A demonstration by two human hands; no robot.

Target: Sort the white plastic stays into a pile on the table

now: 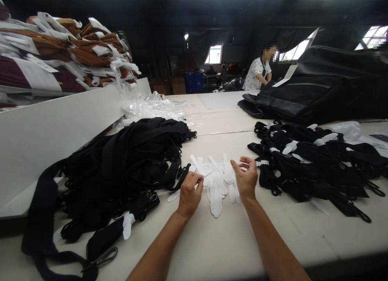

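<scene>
My left hand (190,191) is closed in a pinch on a thin white strip (207,176) lifted just above the table. My right hand (246,177) hovers beside it, palm up, fingers curled but apart and holding nothing. Between and under both hands lies a small pile of white scalloped strips (217,187) on the pale table (230,240). A large heap of black straps (121,168) with clips lies to the left of my left hand. Another heap of black straps (306,164), with white strips fitted on them, lies to the right of my right hand.
A raised white shelf (54,127) at left carries stacked brown and maroon folded goods (60,51). Clear plastic bags (151,107) lie at the back. Big black bags (321,83) are piled at right. A person (259,73) works at the far end.
</scene>
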